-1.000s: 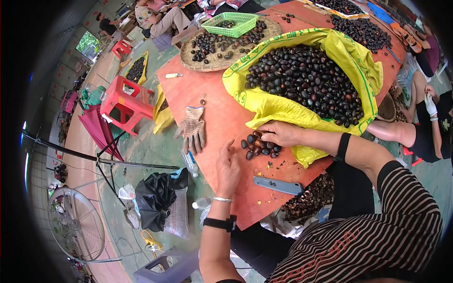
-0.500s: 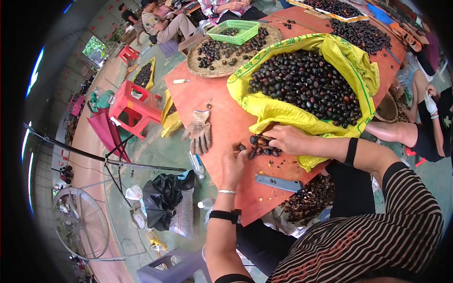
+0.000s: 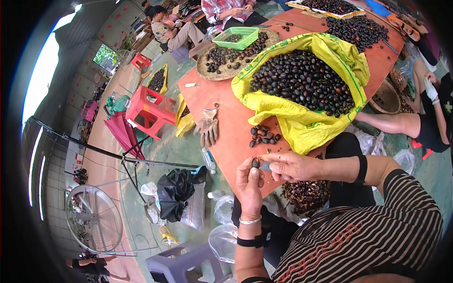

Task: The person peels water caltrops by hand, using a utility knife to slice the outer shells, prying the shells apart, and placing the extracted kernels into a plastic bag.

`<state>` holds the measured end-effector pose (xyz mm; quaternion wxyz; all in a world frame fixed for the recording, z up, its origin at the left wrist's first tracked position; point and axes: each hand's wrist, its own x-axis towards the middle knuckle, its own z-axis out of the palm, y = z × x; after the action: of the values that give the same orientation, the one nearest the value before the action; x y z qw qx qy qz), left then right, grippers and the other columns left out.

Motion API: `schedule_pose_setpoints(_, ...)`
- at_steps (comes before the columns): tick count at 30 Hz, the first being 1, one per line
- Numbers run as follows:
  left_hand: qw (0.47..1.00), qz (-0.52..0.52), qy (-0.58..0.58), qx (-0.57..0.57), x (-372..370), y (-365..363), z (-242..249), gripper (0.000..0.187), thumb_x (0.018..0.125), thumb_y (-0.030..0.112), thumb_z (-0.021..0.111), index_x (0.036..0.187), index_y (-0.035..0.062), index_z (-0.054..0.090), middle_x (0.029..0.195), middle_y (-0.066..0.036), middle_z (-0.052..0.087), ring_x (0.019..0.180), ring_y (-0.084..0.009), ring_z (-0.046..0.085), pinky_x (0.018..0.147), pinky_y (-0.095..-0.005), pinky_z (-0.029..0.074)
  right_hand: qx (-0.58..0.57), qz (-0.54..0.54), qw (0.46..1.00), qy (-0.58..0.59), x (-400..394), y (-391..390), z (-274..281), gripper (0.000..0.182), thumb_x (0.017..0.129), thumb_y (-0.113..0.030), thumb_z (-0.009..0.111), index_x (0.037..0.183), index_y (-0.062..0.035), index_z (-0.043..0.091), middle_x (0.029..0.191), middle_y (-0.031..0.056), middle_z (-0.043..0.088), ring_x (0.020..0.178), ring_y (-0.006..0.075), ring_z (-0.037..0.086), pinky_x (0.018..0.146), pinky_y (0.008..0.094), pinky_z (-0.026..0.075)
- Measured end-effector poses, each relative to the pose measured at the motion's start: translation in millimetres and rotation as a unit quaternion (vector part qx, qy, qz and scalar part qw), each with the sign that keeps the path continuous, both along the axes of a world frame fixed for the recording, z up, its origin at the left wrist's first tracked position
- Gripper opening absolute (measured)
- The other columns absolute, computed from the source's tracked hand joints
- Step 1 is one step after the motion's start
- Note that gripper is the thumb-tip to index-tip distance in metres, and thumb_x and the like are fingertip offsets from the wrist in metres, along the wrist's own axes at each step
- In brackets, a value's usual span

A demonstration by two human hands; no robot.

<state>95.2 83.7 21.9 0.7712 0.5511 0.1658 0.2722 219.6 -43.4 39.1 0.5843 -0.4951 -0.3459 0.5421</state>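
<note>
My left hand (image 3: pixel 249 183) pinches one dark brown nut (image 3: pixel 255 162) between thumb and fingers, just beyond the table's near edge. Close against it, my right hand (image 3: pixel 291 166) is closed around a flat grey knife (image 3: pixel 265 166). Most of the knife is hidden by the fingers; its grey end points at the nut. A small pile of dark nuts (image 3: pixel 263 136) lies on the orange table (image 3: pixel 231 137) beyond both hands. Behind that pile stands a yellow sack (image 3: pixel 309 134), its rim rolled open, full of similar dark nuts (image 3: pixel 302 82).
A striped work glove (image 3: pixel 207 126) lies on the table's left side. Farther back are a woven tray (image 3: pixel 212 73) and a green basket (image 3: pixel 247 40). Shell scraps (image 3: pixel 306 195) are heaped below the table edge. A red stool (image 3: pixel 148 111) stands left; other people sit around.
The grey knife, which lay on the table, is now in my right hand. My left hand has drawn back from the small pile with a nut. The view has shifted.
</note>
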Motion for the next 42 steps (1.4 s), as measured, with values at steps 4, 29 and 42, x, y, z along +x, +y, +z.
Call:
schedule_pose_setpoints(4,0.999,0.024,-0.022,-0.005,-13.4,-26.3,-4.4,0.025,0.093,0.012,0.052,0.117,0.0055,0.051,0.099,-0.007,0.059,0.061,-0.0065,0.044,0.049,-0.0173,0.032,-0.001,0.001,0.997,0.075,-20.1,-19.7,2.7,0.049,0.098,-0.027,0.041,0.142,-0.0089,0.026,0.077,-0.0005,0.05,0.056,0.0031,0.041,0.046,0.0163,0.035)
schedule_pose_setpoints(29,0.995,0.026,-0.089,-0.021,-59.2,-73.3,1.9,0.031,0.081,-0.002,0.063,0.111,0.0031,0.055,0.104,-0.008,0.059,0.081,-0.013,0.055,0.072,-0.0236,0.046,0.085,0.031,0.996,0.003,-56.7,-76.3,21.2,0.048,0.093,-0.017,0.051,0.135,-0.007,0.03,0.071,0.0001,0.05,0.063,0.0079,0.051,0.061,0.0243,0.044)
schedule_pose_setpoints(42,0.989,0.045,0.0,0.142,-65.4,-77.3,-10.0,0.028,0.084,-0.001,0.058,0.112,0.0,0.057,0.098,-0.005,0.053,0.083,-0.0123,0.053,0.068,-0.0251,0.047,0.047,-0.051,0.998,-0.003,-70.8,-69.2,2.4,0.036,0.091,-0.01,0.048,0.127,-0.0058,0.043,0.083,-0.0017,0.051,0.07,0.005,0.046,0.065,0.0209,0.042)
